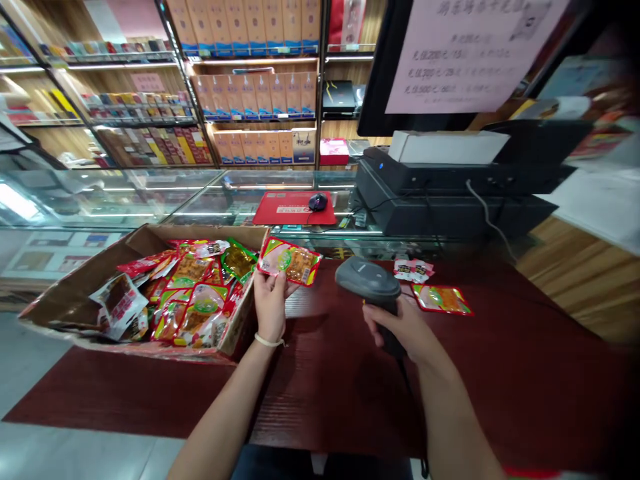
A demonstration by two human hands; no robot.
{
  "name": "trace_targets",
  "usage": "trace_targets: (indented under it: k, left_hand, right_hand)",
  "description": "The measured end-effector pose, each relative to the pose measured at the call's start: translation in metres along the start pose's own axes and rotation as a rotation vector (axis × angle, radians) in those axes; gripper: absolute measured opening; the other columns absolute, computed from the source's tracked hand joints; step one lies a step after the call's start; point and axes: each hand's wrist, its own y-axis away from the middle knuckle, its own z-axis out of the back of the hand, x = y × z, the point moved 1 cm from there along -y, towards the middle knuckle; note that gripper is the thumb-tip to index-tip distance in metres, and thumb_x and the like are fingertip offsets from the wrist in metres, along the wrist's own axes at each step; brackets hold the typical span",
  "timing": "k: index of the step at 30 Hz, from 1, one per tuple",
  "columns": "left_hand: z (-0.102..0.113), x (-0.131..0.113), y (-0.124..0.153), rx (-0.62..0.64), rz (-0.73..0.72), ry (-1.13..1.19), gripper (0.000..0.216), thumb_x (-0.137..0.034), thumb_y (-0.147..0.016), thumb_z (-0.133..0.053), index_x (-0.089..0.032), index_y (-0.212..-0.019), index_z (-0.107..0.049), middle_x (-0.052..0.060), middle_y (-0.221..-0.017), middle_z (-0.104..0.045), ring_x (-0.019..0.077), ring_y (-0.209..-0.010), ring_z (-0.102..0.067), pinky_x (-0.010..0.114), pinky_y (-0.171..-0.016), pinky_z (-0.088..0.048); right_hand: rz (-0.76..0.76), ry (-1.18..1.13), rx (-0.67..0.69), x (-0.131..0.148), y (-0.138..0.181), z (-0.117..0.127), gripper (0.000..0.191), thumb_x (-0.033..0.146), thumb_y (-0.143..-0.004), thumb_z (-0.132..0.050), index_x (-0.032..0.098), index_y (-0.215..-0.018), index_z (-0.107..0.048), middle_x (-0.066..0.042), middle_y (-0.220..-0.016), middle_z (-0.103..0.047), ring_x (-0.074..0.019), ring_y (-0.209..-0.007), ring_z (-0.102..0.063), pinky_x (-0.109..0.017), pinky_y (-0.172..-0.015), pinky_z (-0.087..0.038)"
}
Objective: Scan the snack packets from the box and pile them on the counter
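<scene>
Between its thumb and fingers, my left hand (271,303) grips a red-edged snack packet (293,261), held up beside the right wall of a cardboard box (240,327). Many snack packets (193,270) lie heaped in that box, red, green and white ones among them. My right hand (400,327) is wrapped round the handle of a dark grey barcode scanner (367,277), whose head points left toward the held packet. To the right of the scanner, a flat red-edged packet (443,299) and small white-and-red packets (414,270) rest on the table.
The dark red table (320,400) meets a glass counter (200,193) bearing a red mouse pad (280,210) and a black mouse (317,202). A monitor back (375,80) and black machines (450,200) stand at right. Shelves of boxes (255,93) line the back.
</scene>
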Motion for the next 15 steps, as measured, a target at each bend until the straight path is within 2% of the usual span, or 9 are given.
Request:
trace_targets:
  k: [4, 7, 9, 12, 15]
  left_hand:
    - [-0.003, 0.007, 0.005, 0.044, 0.027, -0.075, 0.047, -0.036, -0.077, -0.073, -0.023, -0.116, -0.049, 0.008, -0.113, -0.067, 0.0164, -0.089, -0.070, 0.031, -0.075, -0.060]
    - [-0.017, 0.016, 0.012, 0.132, 0.059, -0.172, 0.044, -0.037, -0.076, -0.073, -0.021, -0.110, -0.051, 0.008, -0.110, -0.068, 0.0180, -0.090, -0.070, 0.029, -0.073, -0.058]
    - [-0.035, 0.025, 0.018, 0.229, 0.072, -0.240, 0.038, -0.037, -0.078, -0.071, -0.020, -0.106, -0.051, 0.008, -0.106, -0.069, 0.0184, -0.090, -0.069, 0.029, -0.074, -0.057]
    - [-0.070, 0.045, 0.030, 0.384, 0.029, -0.337, 0.029, -0.036, -0.082, -0.066, -0.020, -0.103, -0.052, 0.006, -0.099, -0.069, 0.0176, -0.088, -0.069, 0.029, -0.078, -0.054]
    - [-0.106, 0.072, 0.041, 0.503, -0.049, -0.495, 0.020, -0.035, -0.087, -0.059, -0.021, -0.100, -0.052, 0.002, -0.089, -0.069, 0.0170, -0.081, -0.068, 0.027, -0.074, -0.051]
  right_hand:
    - [0.105, -0.240, -0.147, 0.009, 0.001, 0.010, 0.030, 0.043, -0.079, -0.068, 0.022, -0.078, -0.047, 0.007, -0.055, -0.053, -0.0090, -0.037, -0.046, -0.022, -0.039, -0.038]
    - [0.194, -0.346, -0.231, 0.018, 0.005, 0.024, 0.024, 0.041, -0.080, -0.064, 0.023, -0.082, -0.050, 0.007, -0.054, -0.051, -0.0101, -0.036, -0.045, -0.024, -0.038, -0.040]
    - [0.265, -0.390, -0.287, 0.024, 0.010, 0.036, 0.023, 0.042, -0.081, -0.062, 0.022, -0.074, -0.051, 0.006, -0.052, -0.049, -0.0100, -0.035, -0.044, -0.024, -0.038, -0.040]
    - [0.328, -0.426, -0.321, 0.030, 0.020, 0.055, 0.036, 0.046, -0.084, -0.055, 0.021, -0.060, -0.046, 0.004, -0.048, -0.045, -0.0102, -0.036, -0.043, -0.024, -0.038, -0.038]
    - [0.354, -0.487, -0.387, 0.032, 0.031, 0.073, 0.032, 0.047, -0.086, -0.052, 0.022, -0.067, -0.050, 0.004, -0.048, -0.044, -0.0104, -0.035, -0.041, -0.024, -0.037, -0.036]
